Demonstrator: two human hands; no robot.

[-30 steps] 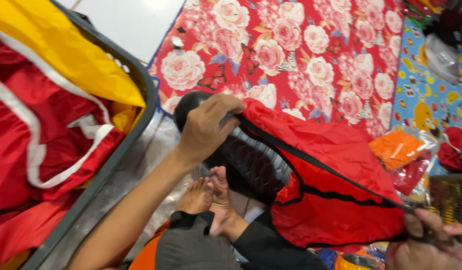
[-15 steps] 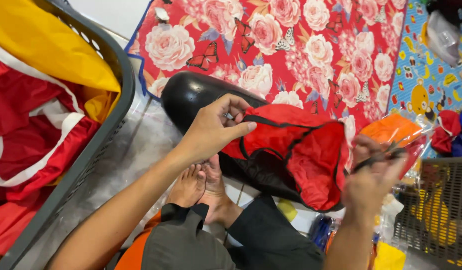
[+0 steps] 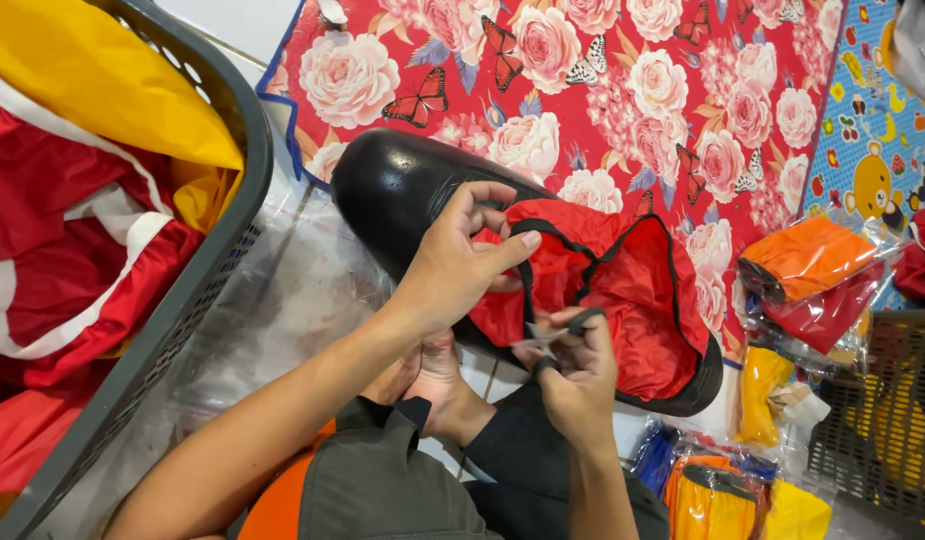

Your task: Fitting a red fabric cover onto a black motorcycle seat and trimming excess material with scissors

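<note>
From the head camera, looking down past the person's crossed legs and bare feet, a long black seat-shaped form (image 3: 397, 190) lies slantwise across the floor, one end on a clear plastic sheet (image 3: 292, 300), the other over a red mat printed with roses and butterflies (image 3: 622, 70). A red fabric cover (image 3: 622, 290) with black edging is drawn partway over the lower right end of the form, its inner side gaping towards the camera.

The left hand (image 3: 462, 265) is closed on the upper edge of the cover, fingers curled over the black trim and thumb pressed against the fabric, right on top of the form. The right hand (image 3: 577, 375) sits just below, pinching the black hem or a cord at the cover's near edge between thumb and fingers; which of the two it is, the view is too cramped to tell.

To the left stands a grey plastic basket (image 3: 197, 290) filled with red, white and yellow fabric. At the right, folded covers in orange, red and yellow lie in clear bags (image 3: 817, 280), near a dark mesh crate (image 3: 882, 420). More bagged covers (image 3: 722, 495) lie just beside the right forearm.
</note>
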